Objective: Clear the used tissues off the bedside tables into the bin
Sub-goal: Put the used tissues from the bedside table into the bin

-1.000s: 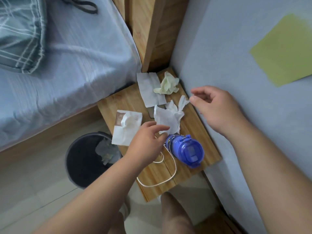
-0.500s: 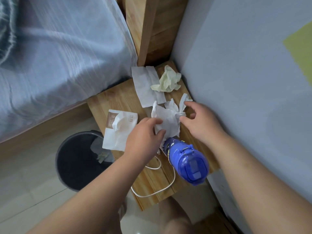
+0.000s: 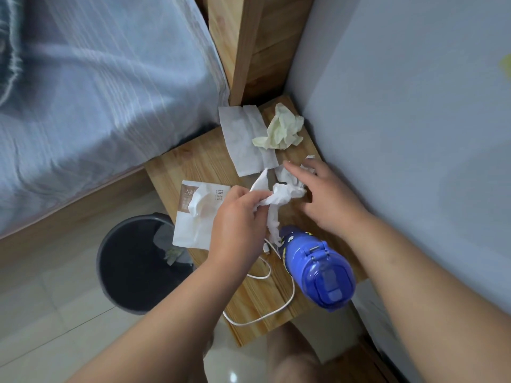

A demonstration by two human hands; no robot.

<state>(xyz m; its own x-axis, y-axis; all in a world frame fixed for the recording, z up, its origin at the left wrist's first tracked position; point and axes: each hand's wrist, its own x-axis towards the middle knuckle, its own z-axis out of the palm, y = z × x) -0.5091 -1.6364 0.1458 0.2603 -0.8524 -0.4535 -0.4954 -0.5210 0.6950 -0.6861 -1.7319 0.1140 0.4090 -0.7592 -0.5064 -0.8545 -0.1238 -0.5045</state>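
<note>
A wooden bedside table (image 3: 193, 164) stands between the bed and the wall. My left hand (image 3: 237, 225) is shut on a crumpled white tissue (image 3: 279, 200), lifted slightly off the table, a twisted end hanging down. My right hand (image 3: 329, 197) lies just right of it, fingers spread over another bit of white tissue (image 3: 287, 175); whether it grips that is unclear. A flat white tissue (image 3: 243, 139) and a crumpled yellowish tissue (image 3: 282, 128) lie at the table's far end. A dark round bin (image 3: 132, 266) stands on the floor left of the table, with some tissue inside.
A white tissue pack (image 3: 199, 217) lies on the table's left edge. A blue bottle (image 3: 318, 269) lies on its side near the front, beside a white cable (image 3: 276, 310). The bed (image 3: 96, 92) is on the left, the wall (image 3: 414, 134) on the right.
My left hand has closed on the white tissue and lifted it, bunching it up. My right hand has moved in from the wall side to the tissue.
</note>
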